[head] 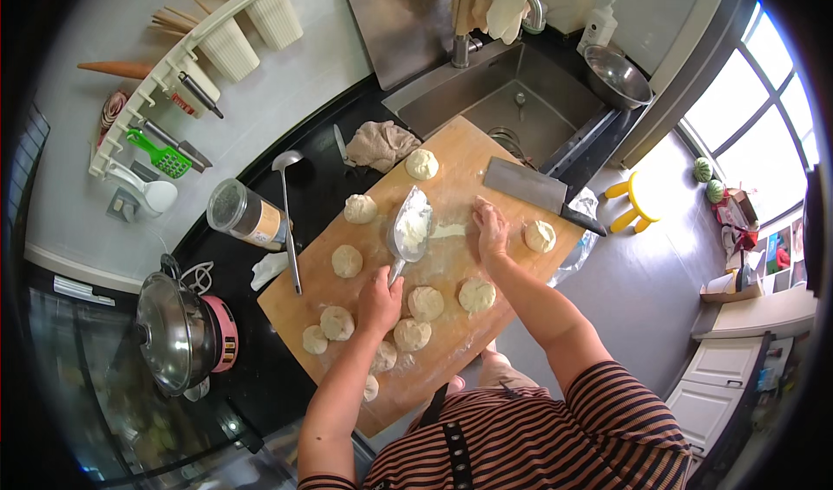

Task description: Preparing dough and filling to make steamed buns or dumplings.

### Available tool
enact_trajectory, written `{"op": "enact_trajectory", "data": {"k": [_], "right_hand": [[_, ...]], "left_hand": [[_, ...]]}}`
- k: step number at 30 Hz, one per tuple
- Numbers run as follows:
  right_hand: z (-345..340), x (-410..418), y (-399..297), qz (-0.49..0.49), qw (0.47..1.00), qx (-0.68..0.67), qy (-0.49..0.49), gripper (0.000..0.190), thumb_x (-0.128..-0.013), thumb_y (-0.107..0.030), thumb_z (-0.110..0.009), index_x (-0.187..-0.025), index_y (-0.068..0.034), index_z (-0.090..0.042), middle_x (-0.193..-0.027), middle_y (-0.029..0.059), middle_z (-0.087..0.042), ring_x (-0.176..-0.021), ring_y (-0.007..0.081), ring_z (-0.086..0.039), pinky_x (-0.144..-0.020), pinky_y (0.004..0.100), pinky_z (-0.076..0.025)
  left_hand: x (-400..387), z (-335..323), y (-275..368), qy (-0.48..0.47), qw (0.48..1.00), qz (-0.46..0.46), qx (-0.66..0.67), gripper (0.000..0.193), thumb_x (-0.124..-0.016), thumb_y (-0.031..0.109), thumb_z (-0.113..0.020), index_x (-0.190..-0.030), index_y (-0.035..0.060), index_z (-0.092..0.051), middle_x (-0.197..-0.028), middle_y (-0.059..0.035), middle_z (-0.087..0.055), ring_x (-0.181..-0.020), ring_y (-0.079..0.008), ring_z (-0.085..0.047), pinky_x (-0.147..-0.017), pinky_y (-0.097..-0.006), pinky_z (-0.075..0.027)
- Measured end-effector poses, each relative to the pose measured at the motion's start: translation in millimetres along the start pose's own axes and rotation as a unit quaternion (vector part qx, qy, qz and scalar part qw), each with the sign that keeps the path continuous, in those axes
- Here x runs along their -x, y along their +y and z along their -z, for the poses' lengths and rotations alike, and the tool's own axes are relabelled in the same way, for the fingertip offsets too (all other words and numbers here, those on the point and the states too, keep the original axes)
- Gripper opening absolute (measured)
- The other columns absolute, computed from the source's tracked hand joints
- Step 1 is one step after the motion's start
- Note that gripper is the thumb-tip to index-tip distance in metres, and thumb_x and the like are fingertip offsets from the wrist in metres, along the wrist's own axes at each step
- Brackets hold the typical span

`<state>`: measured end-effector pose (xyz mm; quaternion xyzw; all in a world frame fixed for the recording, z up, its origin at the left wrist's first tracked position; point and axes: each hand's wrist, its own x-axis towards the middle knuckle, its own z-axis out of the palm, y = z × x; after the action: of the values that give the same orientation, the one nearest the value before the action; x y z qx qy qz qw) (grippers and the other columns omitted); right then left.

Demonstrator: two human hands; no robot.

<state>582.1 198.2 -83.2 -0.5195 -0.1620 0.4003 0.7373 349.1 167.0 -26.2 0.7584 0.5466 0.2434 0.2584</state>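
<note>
My left hand (380, 300) grips the handle of a metal scoop (411, 230) holding white flour, above a wooden board (455, 321). My right hand (492, 228) rests palm down on the board, beside a streak of flour (449, 231), with nothing visible held. Several round dough balls lie about the board, among them one by the right edge (540, 236), one at the far corner (422, 165) and one between my forearms (426, 304). A cleaver (526, 185) lies flat beyond my right hand, its black handle sticking out past the board's edge.
A steel ladle (287, 217) overlaps the board's left edge near a clear jar (247, 213). A crumpled cloth (382, 146) lies beyond the board, before the sink (507, 100). A lidded pan (176, 334) stands at left. A steel bowl (617, 77) sits right of the sink; a yellow stool (632, 204) is on the floor.
</note>
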Motion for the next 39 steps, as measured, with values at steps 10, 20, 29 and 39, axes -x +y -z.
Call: {"op": "enact_trajectory", "data": {"k": [10, 20, 29, 39], "right_hand": [[-27.8, 4.8, 16.0, 0.135, 0.96, 0.233, -0.08, 0.036, -0.084, -0.017, -0.042, -0.115, 0.0, -0.049, -0.123, 0.0132, -0.047, -0.114, 0.024, -0.043, -0.096, 0.0324, -0.032], [-38.3, 6.6, 16.4, 0.125, 0.966, 0.209, -0.084, 0.038, -0.082, -0.015, -0.043, -0.115, 0.002, -0.047, -0.125, 0.0184, -0.043, -0.117, 0.0287, -0.041, -0.098, 0.0344, -0.03], [-44.4, 0.6, 15.9, 0.174, 0.947, 0.23, -0.14, 0.041, -0.081, -0.015, -0.043, -0.118, 0.003, -0.043, -0.125, 0.0199, -0.042, -0.118, 0.0307, -0.038, -0.1, 0.035, -0.027], [-57.5, -15.2, -57.7, 0.029, 0.967, -0.126, -0.218, 0.042, -0.09, -0.028, -0.04, -0.115, 0.005, -0.046, -0.122, 0.0135, -0.047, -0.116, 0.0242, -0.041, -0.099, 0.035, -0.03]], "left_hand": [[3.6, -15.2, 11.1, 0.002, 0.994, -0.073, -0.08, 0.033, -0.08, 0.016, -0.054, -0.105, -0.0049, -0.048, -0.086, -0.0254, -0.055, -0.075, -0.0392, -0.055, -0.063, -0.0428, -0.046], [5.8, -32.4, 32.6, -0.05, 0.997, -0.05, -0.03, 0.034, -0.08, 0.014, -0.054, -0.107, -0.0065, -0.047, -0.089, -0.0258, -0.054, -0.076, -0.0394, -0.055, -0.062, -0.0421, -0.047], [0.9, -34.7, 33.4, -0.023, 0.996, -0.037, 0.077, 0.029, -0.081, 0.014, -0.054, -0.1, -0.007, -0.05, -0.079, -0.0222, -0.055, -0.069, -0.0343, -0.056, -0.062, -0.0399, -0.044], [-1.5, 14.2, 17.0, -0.136, 0.797, 0.263, 0.526, 0.016, -0.086, 0.018, -0.053, -0.094, 0.0046, -0.054, -0.059, 0.0067, -0.039, -0.048, -0.0011, -0.034, -0.041, -0.0159, -0.027]]}}
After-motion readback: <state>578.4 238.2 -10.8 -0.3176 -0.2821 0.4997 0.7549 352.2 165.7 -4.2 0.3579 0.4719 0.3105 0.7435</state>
